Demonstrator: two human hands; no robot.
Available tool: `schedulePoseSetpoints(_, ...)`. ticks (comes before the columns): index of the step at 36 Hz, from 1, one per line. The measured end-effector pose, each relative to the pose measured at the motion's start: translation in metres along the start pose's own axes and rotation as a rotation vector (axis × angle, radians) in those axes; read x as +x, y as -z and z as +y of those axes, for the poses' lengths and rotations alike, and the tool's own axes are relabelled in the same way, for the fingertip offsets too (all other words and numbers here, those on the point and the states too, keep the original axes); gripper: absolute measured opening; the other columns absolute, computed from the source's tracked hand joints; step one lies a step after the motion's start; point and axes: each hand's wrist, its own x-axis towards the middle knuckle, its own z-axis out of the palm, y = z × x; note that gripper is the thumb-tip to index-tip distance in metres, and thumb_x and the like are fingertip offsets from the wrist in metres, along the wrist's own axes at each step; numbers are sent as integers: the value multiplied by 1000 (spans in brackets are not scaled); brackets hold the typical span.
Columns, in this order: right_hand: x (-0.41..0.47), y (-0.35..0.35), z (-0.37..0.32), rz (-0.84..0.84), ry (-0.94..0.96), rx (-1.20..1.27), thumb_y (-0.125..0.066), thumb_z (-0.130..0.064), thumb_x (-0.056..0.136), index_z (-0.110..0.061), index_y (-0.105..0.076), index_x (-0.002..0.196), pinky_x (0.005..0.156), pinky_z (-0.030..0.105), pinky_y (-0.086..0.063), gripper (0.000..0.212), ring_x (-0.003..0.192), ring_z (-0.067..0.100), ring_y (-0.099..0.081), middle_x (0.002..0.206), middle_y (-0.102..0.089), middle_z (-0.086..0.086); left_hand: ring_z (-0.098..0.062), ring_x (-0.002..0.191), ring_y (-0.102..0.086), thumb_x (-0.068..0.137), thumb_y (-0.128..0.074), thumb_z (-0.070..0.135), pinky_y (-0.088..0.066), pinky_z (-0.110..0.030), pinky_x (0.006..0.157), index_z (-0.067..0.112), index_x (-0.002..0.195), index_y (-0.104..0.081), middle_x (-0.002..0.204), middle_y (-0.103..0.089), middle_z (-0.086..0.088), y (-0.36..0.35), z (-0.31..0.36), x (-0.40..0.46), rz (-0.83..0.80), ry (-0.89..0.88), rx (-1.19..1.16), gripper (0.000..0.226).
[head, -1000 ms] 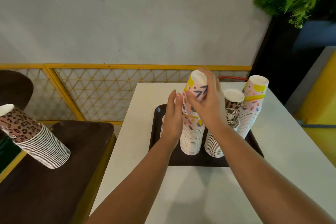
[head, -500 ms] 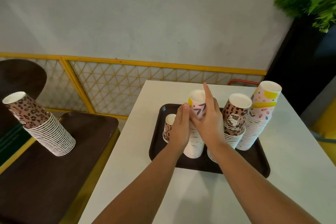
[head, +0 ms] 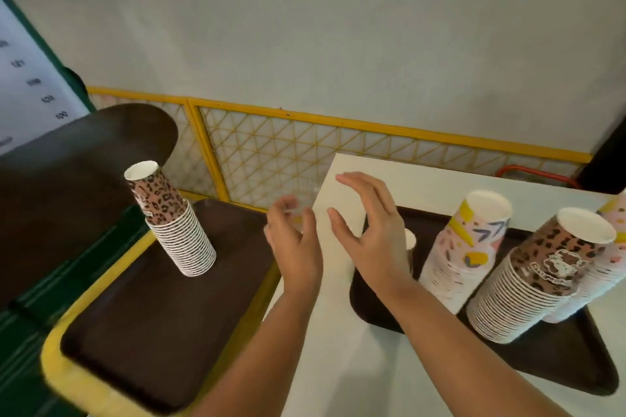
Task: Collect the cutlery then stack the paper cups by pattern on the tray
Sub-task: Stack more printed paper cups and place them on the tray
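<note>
A dark tray (head: 555, 369) on the white table (head: 342, 359) holds upside-down cup stacks: a pink confetti stack (head: 464, 247), a leopard stack with a cat logo (head: 538, 278), and another confetti stack (head: 609, 267) cut off at the right edge. A short cup (head: 410, 240) peeks out behind my right hand (head: 376, 234). A tilted leopard stack (head: 171, 220) stands on the left brown tray (head: 162, 325). My left hand (head: 294, 244) and my right hand hover empty, fingers spread, between the two trays. No cutlery is in view.
A yellow lattice railing (head: 305, 152) runs behind both tables below a grey wall. A dark chair back (head: 78, 159) rises at the left. A red metal frame (head: 538, 173) shows past the white table's far edge.
Both hands let go of the confetti stack and drew back to the left, now empty. My view has swung left, bringing the left tray and its leopard stack closer to centre.
</note>
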Motion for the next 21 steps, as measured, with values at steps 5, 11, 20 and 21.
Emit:
schedulePoseSetpoints(5, 7, -72, -18, -108, 11, 59, -59, -25, 86, -13, -58, 117, 91, 37, -48, 34, 112, 15, -54, 117, -58, 0, -22, 116, -41, 90, -59, 14, -35, -29, 94, 9, 125, -45, 122, -48, -4, 59, -21, 52, 207, 1, 99, 39)
schedulePoseSetpoints(11, 19, -153, -39, -231, -25, 113, -57, -28, 85, -18, -58, 118, 92, 27, -47, 35, 111, 9, -53, 117, -56, -4, -28, 130, -29, 77, -75, 13, -32, -39, 106, 7, 137, -31, 139, -32, -11, 122, -50, 108, 323, 48, 238, 74)
schedulePoseSetpoints(20, 37, -245, -61, -325, -70, 204, -64, -23, 83, -15, -50, 126, 95, 9, -39, 46, 118, 8, -48, 125, -50, 1, -24, 141, -26, 66, -85, 23, -32, -42, 112, 21, 148, -14, 153, -22, -4, 175, -106, 165, 66, 128, 237, 109)
schedulePoseSetpoints(21, 39, -253, -63, -339, -92, 213, -66, -24, 82, -17, -47, 130, 93, 4, -37, 51, 119, 8, -46, 128, -47, 0, -22, 139, -32, 63, -87, 24, -36, -43, 110, 26, 147, -16, 151, -28, -2, 178, -112, 169, 27, 118, 207, 109)
